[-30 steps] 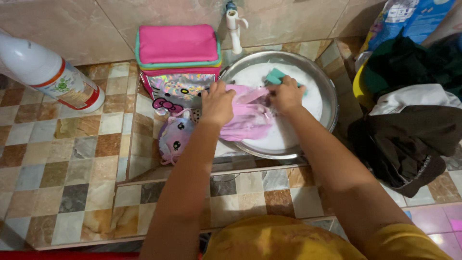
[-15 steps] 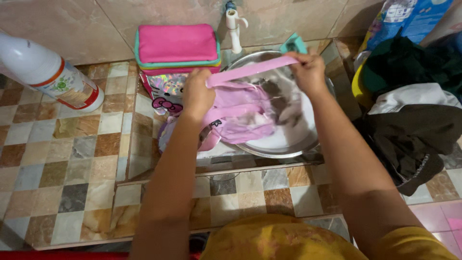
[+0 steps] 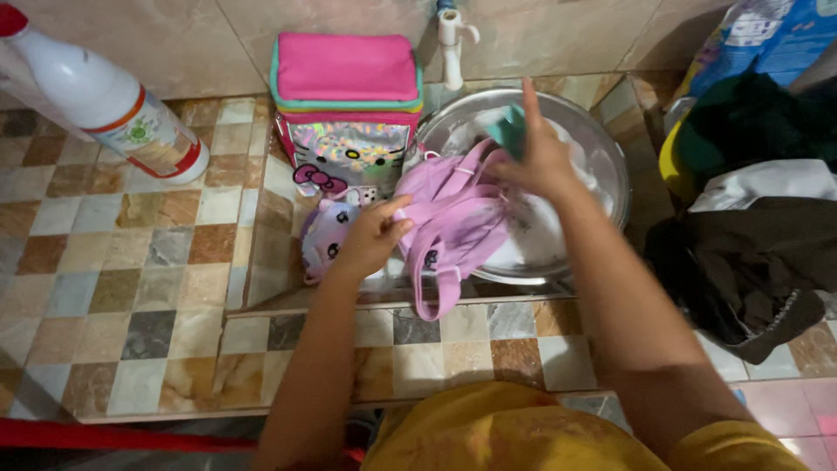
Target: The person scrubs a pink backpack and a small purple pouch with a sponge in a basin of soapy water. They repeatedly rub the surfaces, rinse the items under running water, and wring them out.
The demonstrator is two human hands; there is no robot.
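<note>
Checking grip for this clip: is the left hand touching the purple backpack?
Touching. The head view shows the left hand with its fingers pressed onto the purple backpack fabric at the basin's edge, no gap visible.

Soft, even indoor light falls from above, moderately bright on the tiled floor. The round metal basin shows pale glare inside. The heap of dark clothes sinks into shadow. The right hand is slightly motion-blurred; edges bend mildly.

a white spray bottle lies on the tiled floor; a pink lunch bag stands by the tap; dark clothes heaped right.
</note>
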